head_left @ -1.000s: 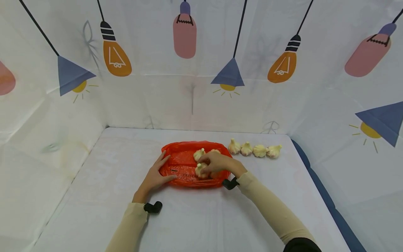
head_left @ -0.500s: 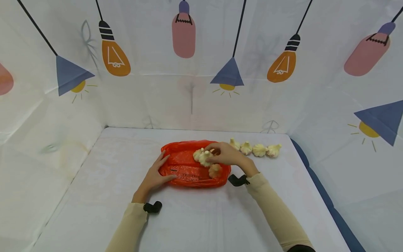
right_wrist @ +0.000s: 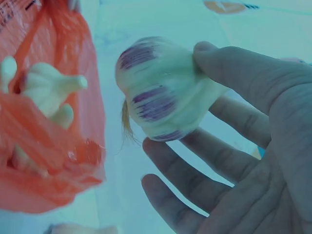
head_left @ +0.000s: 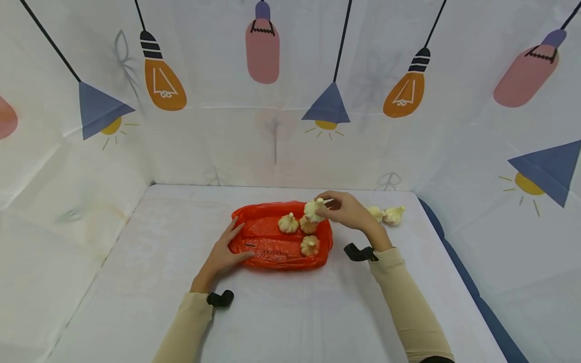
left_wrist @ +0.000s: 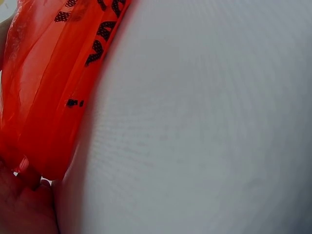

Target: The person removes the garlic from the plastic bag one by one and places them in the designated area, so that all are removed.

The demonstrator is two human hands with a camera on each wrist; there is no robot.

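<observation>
A red plastic bag (head_left: 260,232) is spread in an oblong tray shape on the white table. Three garlic bulbs lie in it: one toward the middle (head_left: 288,223), one behind to the right (head_left: 307,226) and one near the front right (head_left: 310,245). My right hand (head_left: 347,209) pinches another garlic bulb (right_wrist: 161,92) between thumb and fingers, over the bag's back right edge. Purple streaks and a tuft of roots show on it in the right wrist view. My left hand (head_left: 223,254) rests on the bag's left end, fingers and thumb spread.
Right of the bag, garlic bulbs (head_left: 393,215) stand in a row on the white table (head_left: 281,317); my right hand hides part of that row. A white curtain (head_left: 218,141) printed with lamps hangs behind. Blue cloth (head_left: 458,262) runs along the right edge.
My right hand has lifted a garlic bulb out from among those in the bag and carried it back and right. The left hand has stayed put.
</observation>
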